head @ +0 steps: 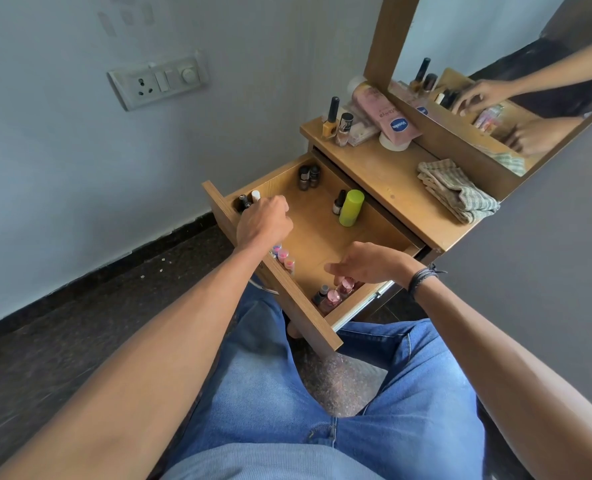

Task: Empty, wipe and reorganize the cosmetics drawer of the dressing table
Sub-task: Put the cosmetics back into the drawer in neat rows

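Note:
The wooden drawer [317, 233] of the dressing table is pulled out over my lap. My left hand [264, 221] is at its front left corner, fingers curled downward against a black tube [243, 201] and a white tube [255, 195]; the fingertips are hidden, so a grip cannot be made out. My right hand [369, 263] hovers with relaxed fingers just above several pink nail polish bottles [336, 294] in the front right corner. Small pink-capped pots [283, 256] line the front wall. Two dark bottles [308, 176], a small dark bottle [338, 202] and a green bottle [351, 207] stand farther back.
On the table top [391, 178] lie a folded checked cloth [457, 190], a pink lotion bottle [382, 112], a yellow polish bottle [331, 119] and a smaller bottle [344, 128]. A mirror [495, 74] leans behind. A wall socket panel [157, 81] is at the left.

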